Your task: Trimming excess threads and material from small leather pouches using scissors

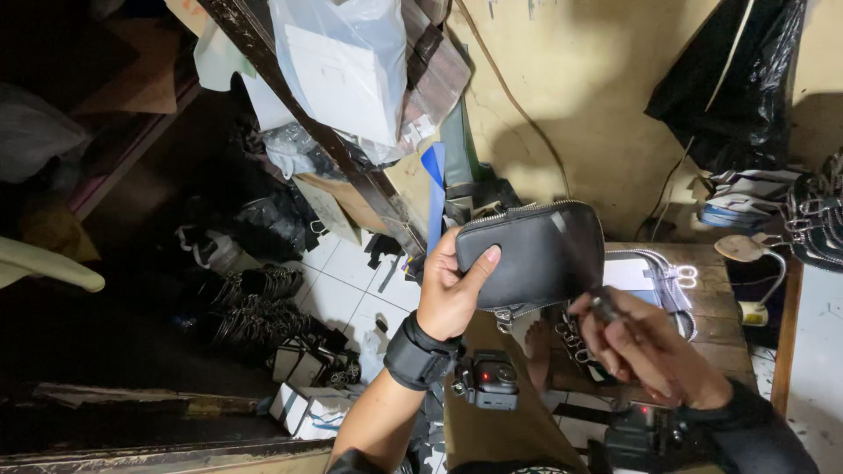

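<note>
Left hand (450, 294) clamped the black zip pouch (533, 254) upright – steadying it – while right hand (645, 347) pinched a small tool (604, 307) at its corner.

Left hand (450, 294) was bare, forearm uncovered; a wide black wrist strap (420, 353) wrapped it, with a small black camera unit (488, 379) mounted at the strap's 3 o'clock side. Right hand (645, 344) was also bare, blurred. A dark long sleeve (762, 432) covered the right forearm, ending at the wrist, toward 5 o'clock.
</note>
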